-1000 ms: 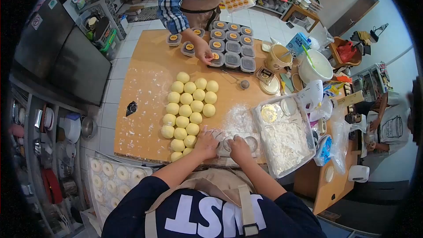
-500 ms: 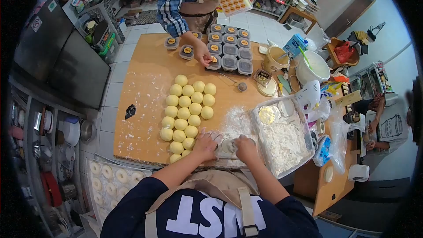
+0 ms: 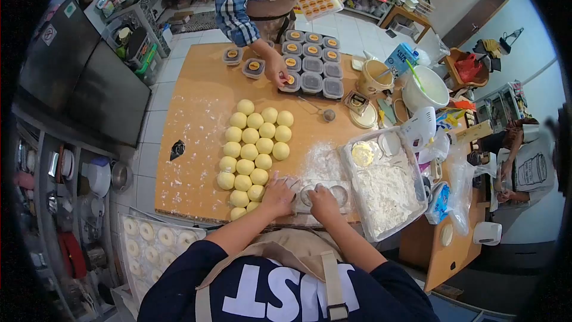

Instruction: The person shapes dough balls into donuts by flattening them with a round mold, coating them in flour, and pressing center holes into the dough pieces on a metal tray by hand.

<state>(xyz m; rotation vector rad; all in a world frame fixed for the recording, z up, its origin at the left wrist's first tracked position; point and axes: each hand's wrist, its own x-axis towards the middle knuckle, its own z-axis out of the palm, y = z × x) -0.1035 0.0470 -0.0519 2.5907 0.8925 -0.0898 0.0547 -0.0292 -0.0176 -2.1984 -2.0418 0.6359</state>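
A pale, floury rectangular mould with round openings (image 3: 339,194) lies at the front edge of the table before me. My left hand (image 3: 279,197) rests over its left end, fingers stretched out and apart. My right hand (image 3: 323,203) is closed above the middle of the mould, beside a round opening; what its fingers hold, if anything, is hidden. Just left of my left hand sit several rows of smooth yellow dough balls (image 3: 250,152). Right of the mould stands a clear plastic tub (image 3: 382,236) of white flour (image 3: 387,194), with round discs at its back.
Across the table (image 3: 196,89), a co-worker's hand (image 3: 277,71) holds a round sticker over lidded boxes (image 3: 311,65). A small strainer (image 3: 328,115), a white bowl (image 3: 432,89) and a hand mixer (image 3: 418,128) lie right. Ring-shaped dough (image 3: 147,231) sits on a tray at lower left.
My right hand has shifted slightly left along the mould, uncovering the round opening at its right end. My left hand stays put. The co-worker's hand has lifted a sticker from the box.
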